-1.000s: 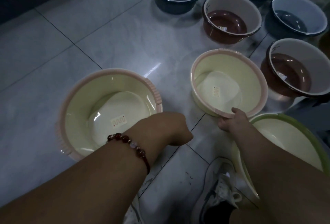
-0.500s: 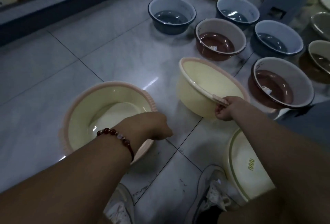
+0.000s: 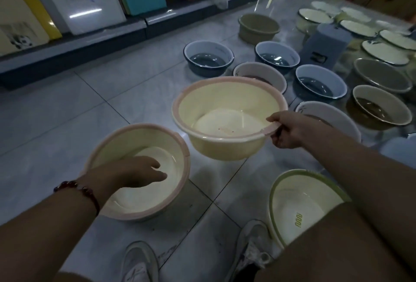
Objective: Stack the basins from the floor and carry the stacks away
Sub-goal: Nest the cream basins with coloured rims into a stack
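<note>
My right hand grips the near rim of a cream basin with a pink rim and holds it up off the floor. A second cream basin with a pink rim sits on the tiles at the lower left. My left hand hovers over that basin with its fingers loosely spread, holding nothing. A cream basin with a green rim leans tilted by my right leg. Farther back stand blue basins, brown basins and more cream ones.
A low shelf with framed pictures and boxes runs along the left and back. A grey plastic stool stands among the far basins. A tan basin sits beyond. My white shoes are on the tiles below.
My right hand has lifted the cream basin off the floor and brought it leftward toward the other one. My left hand has opened and moved over the left basin. The view has tilted up.
</note>
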